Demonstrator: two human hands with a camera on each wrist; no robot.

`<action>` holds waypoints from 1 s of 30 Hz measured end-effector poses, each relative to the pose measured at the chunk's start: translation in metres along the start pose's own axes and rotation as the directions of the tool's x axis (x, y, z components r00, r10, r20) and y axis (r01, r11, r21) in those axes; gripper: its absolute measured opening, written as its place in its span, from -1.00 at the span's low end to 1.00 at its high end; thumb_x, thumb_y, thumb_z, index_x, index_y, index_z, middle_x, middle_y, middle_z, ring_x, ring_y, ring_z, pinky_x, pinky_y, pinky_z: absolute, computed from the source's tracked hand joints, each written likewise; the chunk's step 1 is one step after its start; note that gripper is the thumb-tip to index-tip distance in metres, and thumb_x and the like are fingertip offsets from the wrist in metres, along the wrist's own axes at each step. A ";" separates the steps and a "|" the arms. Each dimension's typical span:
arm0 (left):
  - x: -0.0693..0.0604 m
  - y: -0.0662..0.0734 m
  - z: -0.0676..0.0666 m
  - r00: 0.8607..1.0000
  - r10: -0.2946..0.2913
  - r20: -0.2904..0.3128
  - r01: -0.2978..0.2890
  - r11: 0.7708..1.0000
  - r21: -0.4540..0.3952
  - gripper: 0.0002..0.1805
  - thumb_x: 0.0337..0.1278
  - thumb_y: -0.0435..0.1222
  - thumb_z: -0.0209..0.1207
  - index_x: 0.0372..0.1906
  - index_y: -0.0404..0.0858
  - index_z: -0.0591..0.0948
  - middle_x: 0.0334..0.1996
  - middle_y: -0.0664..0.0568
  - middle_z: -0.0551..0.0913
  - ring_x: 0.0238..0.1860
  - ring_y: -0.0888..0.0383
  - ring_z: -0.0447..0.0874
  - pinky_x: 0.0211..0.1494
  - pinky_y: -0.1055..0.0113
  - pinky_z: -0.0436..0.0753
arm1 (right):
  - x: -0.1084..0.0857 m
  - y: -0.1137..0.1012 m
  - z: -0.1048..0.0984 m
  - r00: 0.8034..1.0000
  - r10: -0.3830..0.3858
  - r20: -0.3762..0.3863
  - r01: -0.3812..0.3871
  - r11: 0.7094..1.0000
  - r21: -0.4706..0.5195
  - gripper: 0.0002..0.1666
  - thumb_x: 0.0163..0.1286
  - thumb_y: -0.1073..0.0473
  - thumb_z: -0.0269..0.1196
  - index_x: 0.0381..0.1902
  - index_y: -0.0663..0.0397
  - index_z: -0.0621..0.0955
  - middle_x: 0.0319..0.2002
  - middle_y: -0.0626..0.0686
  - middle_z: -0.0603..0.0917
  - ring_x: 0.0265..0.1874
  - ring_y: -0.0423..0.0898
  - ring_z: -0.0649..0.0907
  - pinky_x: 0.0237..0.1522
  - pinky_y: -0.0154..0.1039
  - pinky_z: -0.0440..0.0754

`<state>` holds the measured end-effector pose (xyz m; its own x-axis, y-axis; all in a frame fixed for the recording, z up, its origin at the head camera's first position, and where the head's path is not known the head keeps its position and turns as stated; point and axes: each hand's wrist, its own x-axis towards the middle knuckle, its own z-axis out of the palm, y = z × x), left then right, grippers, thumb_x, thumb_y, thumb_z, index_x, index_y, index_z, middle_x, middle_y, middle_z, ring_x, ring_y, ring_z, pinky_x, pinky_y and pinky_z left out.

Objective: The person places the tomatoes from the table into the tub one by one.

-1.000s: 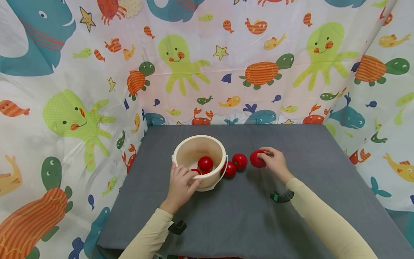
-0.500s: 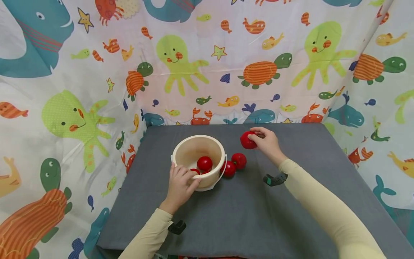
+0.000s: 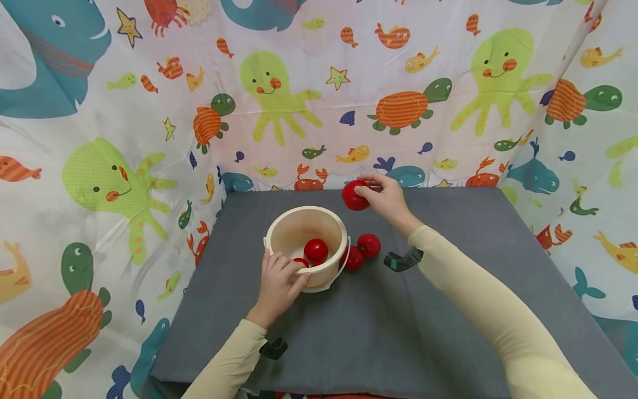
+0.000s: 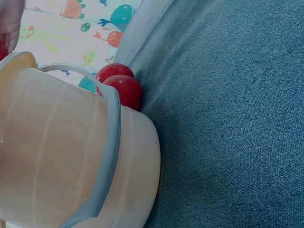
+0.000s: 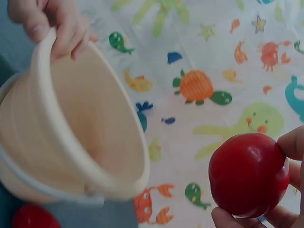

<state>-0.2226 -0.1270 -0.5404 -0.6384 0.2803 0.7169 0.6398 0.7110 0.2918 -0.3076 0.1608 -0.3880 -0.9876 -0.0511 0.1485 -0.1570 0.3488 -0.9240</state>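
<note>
A cream bucket (image 3: pixel 331 274) with a pale handle stands on the grey table, several red tomatoes (image 3: pixel 316 250) inside it. My left hand (image 3: pixel 279 285) grips its near-left rim; in the right wrist view those fingers (image 5: pixel 64 28) hook over the edge. My right hand (image 3: pixel 386 198) pinches a shiny red tomato (image 5: pixel 249 175) between thumb and fingers, held in the air beyond the bucket's far-right side. Two more tomatoes (image 3: pixel 369 245) lie against each other on the table, right of the bucket; in the left wrist view they show behind the bucket wall (image 4: pixel 57 142).
A grey cloth covers the table (image 3: pixel 448 332). Patterned curtains (image 3: pixel 299 100) with sea animals hang behind it and at both sides. Each wrist wears a dark band (image 3: pixel 402 260). Something red and partly hidden shows below the table's front edge.
My right hand has carried its tomato up, away and to the left, from beside the loose tomatoes toward the bucket's far side. The left hand and the bucket have stayed put.
</note>
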 end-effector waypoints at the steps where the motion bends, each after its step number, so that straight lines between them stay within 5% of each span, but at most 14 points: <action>1: 0.000 0.000 0.000 1.000 -0.001 0.001 0.001 1.000 -0.001 -0.81 0.12 -0.09 0.34 -0.32 -0.12 0.72 -0.39 0.01 0.62 -0.10 -0.05 0.54 0.42 -0.54 0.14 | 0.001 -0.004 0.003 1.000 -0.010 0.004 0.010 1.000 0.001 -0.49 0.44 0.08 0.27 0.29 0.10 0.57 0.20 0.25 0.61 0.14 0.18 0.64 0.01 0.09 0.74; 12: 0.000 0.000 -0.001 1.000 -0.023 0.019 0.023 1.000 0.013 -0.80 0.14 -0.08 0.33 -0.31 -0.13 0.73 -0.38 0.01 0.64 -0.10 -0.05 0.54 0.45 -0.51 0.14 | -0.002 -0.022 0.046 0.994 -0.053 0.093 0.049 0.998 0.048 -0.53 0.42 0.10 0.28 0.25 0.05 0.59 0.14 0.21 0.64 0.10 0.16 0.67 -0.03 0.05 0.77; 30: 0.002 0.002 -0.001 1.000 -0.011 0.014 0.011 1.000 0.001 -0.78 0.13 -0.08 0.34 -0.30 -0.15 0.74 -0.37 0.00 0.64 -0.10 -0.05 0.54 0.42 -0.55 0.13 | -0.022 0.012 0.103 0.980 0.053 0.194 -0.046 0.998 -0.040 -0.57 0.36 0.09 0.34 0.19 -0.04 0.66 0.16 0.11 0.70 0.07 0.10 0.65 0.00 0.00 0.77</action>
<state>-0.2221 -0.1261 -0.5376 -0.6511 0.2819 0.7047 0.6327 0.7145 0.2987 -0.2888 0.0699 -0.4389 -0.9767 -0.2128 0.0283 -0.1111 0.3881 -0.9149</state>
